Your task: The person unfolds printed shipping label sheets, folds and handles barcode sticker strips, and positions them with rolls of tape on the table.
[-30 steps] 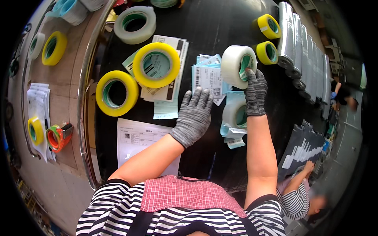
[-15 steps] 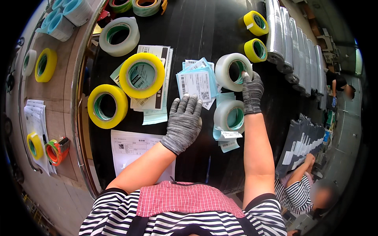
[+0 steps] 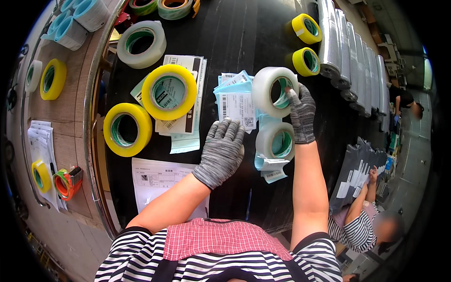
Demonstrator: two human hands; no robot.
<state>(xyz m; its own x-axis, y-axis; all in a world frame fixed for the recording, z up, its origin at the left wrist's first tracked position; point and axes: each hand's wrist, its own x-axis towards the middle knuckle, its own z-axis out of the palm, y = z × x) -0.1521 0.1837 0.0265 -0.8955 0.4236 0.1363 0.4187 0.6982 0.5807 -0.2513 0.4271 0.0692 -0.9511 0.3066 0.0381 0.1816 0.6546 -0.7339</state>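
My right hand (image 3: 303, 113), in a grey knitted glove, grips a clear tape roll (image 3: 261, 91) by its right side, thumb at the core opening. Left of that roll lies a loose pile of blue and white barcode labels (image 3: 236, 107), its right part covered. My left hand (image 3: 220, 152), gloved the same way, is palm down with fingers stretched out, fingertips just below the pile's lower edge. Whether they touch a label I cannot tell. Another clear tape roll (image 3: 263, 141) sits on a strip of labels (image 3: 275, 176) just below the held one.
Yellow tape rolls (image 3: 147, 91) and flat label sheets (image 3: 177, 126) lie to the left. A printed paper (image 3: 149, 192) and a blue pen (image 3: 249, 204) are near me. Silver film rolls (image 3: 331, 51) line the right edge; grey bags (image 3: 350, 176) lie before a co-worker (image 3: 354, 228).
The held tape roll has come slightly toward me and left, with my right hand. My left hand has shifted a little right and nearer. The top labels have slid. The co-worker's hand has moved.
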